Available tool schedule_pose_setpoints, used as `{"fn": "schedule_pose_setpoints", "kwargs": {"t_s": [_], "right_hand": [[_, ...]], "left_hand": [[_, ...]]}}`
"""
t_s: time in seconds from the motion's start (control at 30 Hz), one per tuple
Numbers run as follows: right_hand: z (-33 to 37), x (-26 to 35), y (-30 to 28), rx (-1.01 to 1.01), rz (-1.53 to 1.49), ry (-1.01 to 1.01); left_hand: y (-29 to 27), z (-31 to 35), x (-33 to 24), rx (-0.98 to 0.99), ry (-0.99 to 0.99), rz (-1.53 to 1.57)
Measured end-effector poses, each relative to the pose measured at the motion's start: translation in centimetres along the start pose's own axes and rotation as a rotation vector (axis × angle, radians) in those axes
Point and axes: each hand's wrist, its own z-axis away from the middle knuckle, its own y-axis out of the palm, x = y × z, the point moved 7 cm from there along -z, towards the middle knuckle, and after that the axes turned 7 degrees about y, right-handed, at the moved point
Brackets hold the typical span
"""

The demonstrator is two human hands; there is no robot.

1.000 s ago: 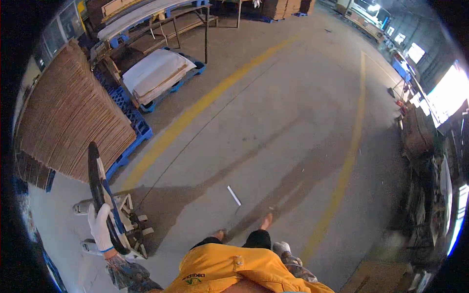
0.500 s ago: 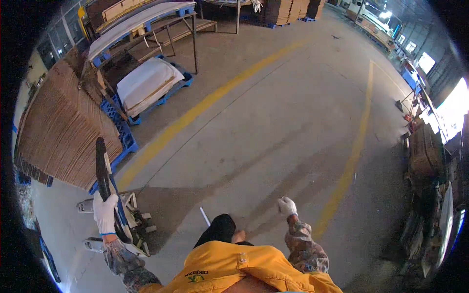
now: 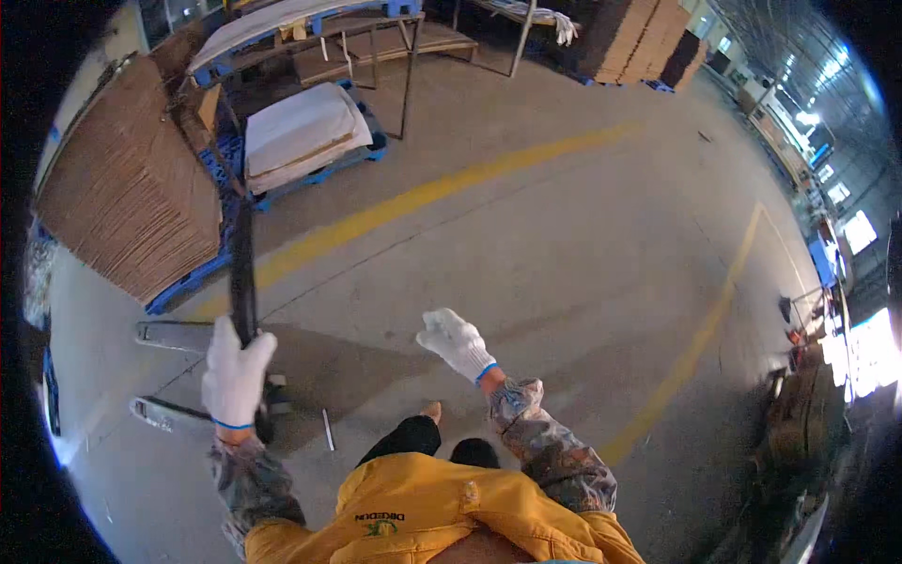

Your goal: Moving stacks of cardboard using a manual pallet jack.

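Note:
My left hand (image 3: 235,381), in a white knitted glove with a blue cuff edge, is closed round the black handle (image 3: 242,273) of a pallet jack. The handle passes between its thumb and fingers. Beyond that hand, the jack's two pale forks (image 3: 174,336) reach out to the left, low over the floor. My right hand (image 3: 456,345), gloved the same way, is in the air in front of my body, to the right of the handle and apart from it. Its fingers point left, loosely bent, with nothing visible in them.
A tall stack of brown cardboard sheets (image 3: 132,183) stands on a blue pallet (image 3: 188,285) at the left. Behind it, white sheets (image 3: 305,132) lie on another pallet beside a metal rack (image 3: 413,75). Yellow lines (image 3: 451,188) cross the concrete floor. A thin white strip (image 3: 328,430) lies near my feet.
My right hand has swung left and up toward the handle, its fingers loosening. The handle stands more upright in view, with my left hand still on it. My view has turned and my feet have shifted.

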Motion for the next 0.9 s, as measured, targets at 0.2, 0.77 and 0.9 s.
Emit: {"fn": "schedule_pose_setpoints", "kwargs": {"t_s": [0.2,0.77,0.9], "right_hand": [[-4.6,7.5,-2.1,-0.071,0.036,-0.363],[11.2,24.1,-2.6,0.144,0.02,-1.435],[11.9,25.4,-2.1,0.094,0.084,-1.321]], "left_hand": [[1.2,6.5,-7.4,0.082,0.151,0.073],[-10.3,30.9,-0.1,-0.373,-0.202,-0.12],[-12.4,32.4,11.6,-0.786,-0.114,0.241]]}}
